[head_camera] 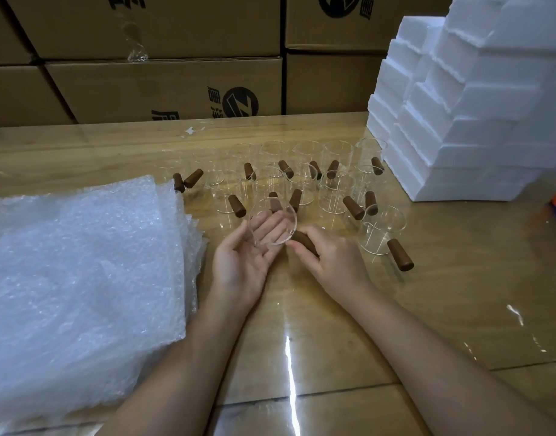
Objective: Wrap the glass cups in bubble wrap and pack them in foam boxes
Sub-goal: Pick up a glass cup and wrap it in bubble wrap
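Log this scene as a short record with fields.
cup: tilted, mouth toward camera, unwrapped
left hand: open, cradling the glass
right hand: grips the wooden handle
bubble wrap: stacked sheets, left
other cups: upright, unwrapped, mid table
foam boxes: stacked, right
cartons: piled behind the table

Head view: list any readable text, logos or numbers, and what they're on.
"Z"-like mark in a round black logo on the cardboard boxes: the only legible sign.
Printed black characters beside it: cropped and blurred, unreadable.
The foam boxes, bubble wrap, glass cups: no text visible.
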A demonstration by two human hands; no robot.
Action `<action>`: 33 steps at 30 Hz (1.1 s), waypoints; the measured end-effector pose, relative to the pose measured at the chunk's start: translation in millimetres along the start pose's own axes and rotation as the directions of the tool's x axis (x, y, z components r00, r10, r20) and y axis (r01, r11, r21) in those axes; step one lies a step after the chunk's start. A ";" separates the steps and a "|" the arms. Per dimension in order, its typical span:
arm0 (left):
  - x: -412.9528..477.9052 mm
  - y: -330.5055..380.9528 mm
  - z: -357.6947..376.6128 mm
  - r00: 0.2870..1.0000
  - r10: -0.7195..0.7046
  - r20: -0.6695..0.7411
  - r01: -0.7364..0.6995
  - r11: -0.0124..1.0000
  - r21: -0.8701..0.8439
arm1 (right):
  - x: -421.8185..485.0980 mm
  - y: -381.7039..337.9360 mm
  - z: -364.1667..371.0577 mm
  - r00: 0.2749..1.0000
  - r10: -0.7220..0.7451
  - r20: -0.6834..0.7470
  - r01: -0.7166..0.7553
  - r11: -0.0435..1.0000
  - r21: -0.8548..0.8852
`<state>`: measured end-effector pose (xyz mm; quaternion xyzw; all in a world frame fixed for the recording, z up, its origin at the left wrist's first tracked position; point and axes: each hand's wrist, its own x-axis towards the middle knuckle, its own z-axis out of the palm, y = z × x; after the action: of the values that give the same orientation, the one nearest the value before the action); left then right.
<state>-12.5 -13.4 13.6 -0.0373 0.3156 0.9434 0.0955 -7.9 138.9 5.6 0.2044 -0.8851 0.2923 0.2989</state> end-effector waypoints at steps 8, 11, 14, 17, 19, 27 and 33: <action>2.0 -3.2 -3.9 0.998 0.049 -0.039 -0.051 0.997 -0.063 | 0.1 0.5 -0.8 0.997 0.017 0.073 -0.021 0.998 0.062; 3.0 -4.7 -7.1 0.996 0.068 -0.059 -0.074 0.993 -0.095 | -0.9 1.0 -0.7 0.994 0.024 0.107 -0.033 0.996 0.088; 4.2 -7.6 -8.7 0.992 0.086 -0.096 -0.096 0.990 -0.102 | -1.2 1.3 -1.3 0.989 0.036 0.143 -0.051 0.994 0.101; 5.0 -6.2 -9.3 0.993 0.045 -0.108 -0.062 0.985 -0.163 | -1.4 0.9 -2.2 0.982 0.040 0.184 -0.063 0.991 0.120; 4.3 -3.5 -7.6 0.996 0.007 -0.084 -0.023 0.980 -0.196 | -1.9 1.1 -2.8 0.980 0.041 0.194 -0.069 0.988 0.137; -0.1 -1.1 1.4 0.994 -0.070 0.082 0.076 0.995 -0.072 | -4.4 -3.7 -4.2 0.991 0.009 0.131 -0.029 0.987 0.156; 6.5 -3.0 -0.4 0.995 -0.085 0.053 0.080 0.992 0.098 | -2.9 -4.0 -2.0 0.993 -0.089 -0.073 0.088 0.996 -0.014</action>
<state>-18.3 -10.3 10.7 -0.0188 0.3560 0.9230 0.1450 -2.7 137.8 6.6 0.2309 -0.8651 0.2812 0.3453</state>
